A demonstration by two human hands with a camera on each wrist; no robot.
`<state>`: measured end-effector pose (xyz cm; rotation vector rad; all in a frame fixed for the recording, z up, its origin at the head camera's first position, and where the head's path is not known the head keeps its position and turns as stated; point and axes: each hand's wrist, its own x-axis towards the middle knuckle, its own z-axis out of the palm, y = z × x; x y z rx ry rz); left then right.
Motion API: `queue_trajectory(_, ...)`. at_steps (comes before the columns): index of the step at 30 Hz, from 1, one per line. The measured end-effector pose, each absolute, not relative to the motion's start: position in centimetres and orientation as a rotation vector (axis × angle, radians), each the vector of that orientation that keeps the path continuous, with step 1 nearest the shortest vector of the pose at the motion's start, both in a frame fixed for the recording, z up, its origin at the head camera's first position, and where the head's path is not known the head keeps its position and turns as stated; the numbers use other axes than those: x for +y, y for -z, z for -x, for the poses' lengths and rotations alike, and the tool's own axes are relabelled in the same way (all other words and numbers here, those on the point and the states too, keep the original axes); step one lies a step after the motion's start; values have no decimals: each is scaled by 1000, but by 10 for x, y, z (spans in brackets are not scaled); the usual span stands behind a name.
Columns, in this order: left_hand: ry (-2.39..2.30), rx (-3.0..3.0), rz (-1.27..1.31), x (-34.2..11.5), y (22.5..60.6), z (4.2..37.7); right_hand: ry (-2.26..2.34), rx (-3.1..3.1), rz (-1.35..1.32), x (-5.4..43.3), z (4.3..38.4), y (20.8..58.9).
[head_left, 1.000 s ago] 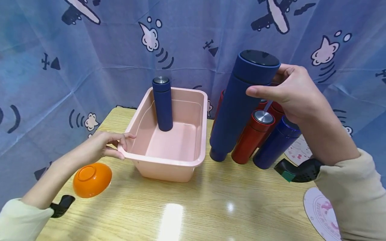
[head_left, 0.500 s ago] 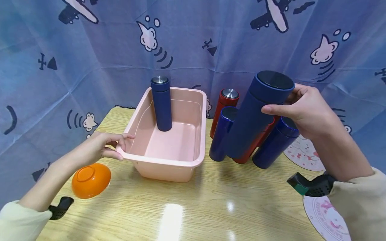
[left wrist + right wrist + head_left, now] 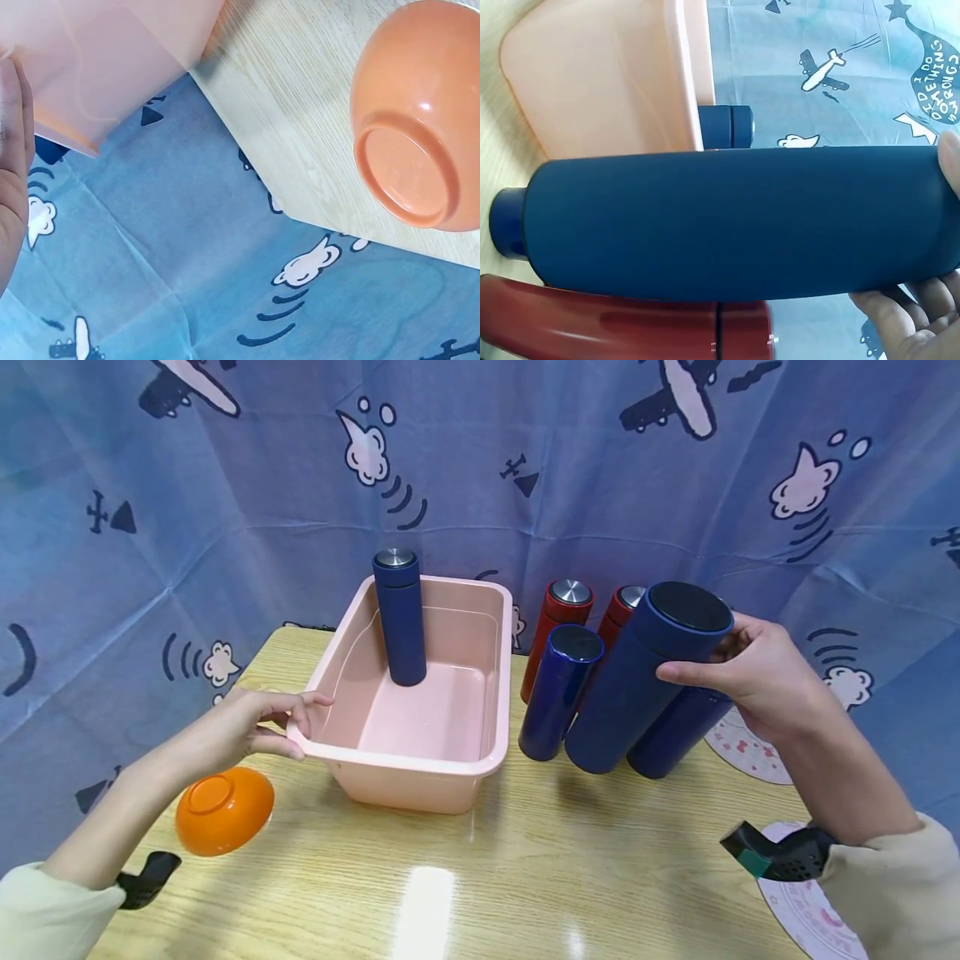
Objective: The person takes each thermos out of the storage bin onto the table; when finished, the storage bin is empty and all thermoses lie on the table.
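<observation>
My left hand pinches the near left corner of the pink plastic tub; only part of that hand shows in the left wrist view. Inside the tub, a slim navy thermos stands upright in the far left corner. My right hand grips a bigger matte navy thermos near its black-topped lid, thumb on the near side. That thermos leans, its base low over the table among the others. In the right wrist view it stretches across the picture, with fingers under its lid end.
Right of the tub stand a glossy blue thermos, red thermoses behind it, and another blue thermos partly hidden by the held one. An upturned orange bowl lies at the left. Round patterned mats lie at the right.
My right hand has lowered the big navy thermos and moved it right, uncovering the glossy blue and rear red thermoses. The left hand stays on the tub's corner.
</observation>
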<state>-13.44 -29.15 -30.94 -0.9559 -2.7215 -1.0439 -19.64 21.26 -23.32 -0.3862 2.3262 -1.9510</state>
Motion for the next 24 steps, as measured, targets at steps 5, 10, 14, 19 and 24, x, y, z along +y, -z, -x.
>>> queue_trajectory(5, 1055, -2706, 964, -292, 310, 135, 1927, 2324, 337, 214, 193, 243)
queue_trajectory(10, 1058, -2721, 953, -292, 310, 134, 1908, 2327, 341, 212, 190, 252)
queue_trajectory(14, 1059, -2728, 948, -292, 309, 133, 1942, 2273, 370, 210, 187, 261)
queue_trajectory(19, 1054, -2725, 950, -292, 309, 134, 1981, 2209, 366, 210, 184, 271)
queue_trajectory(24, 1073, -2737, 940, -293, 309, 133, 1965, 2240, 314, 209, 181, 279)
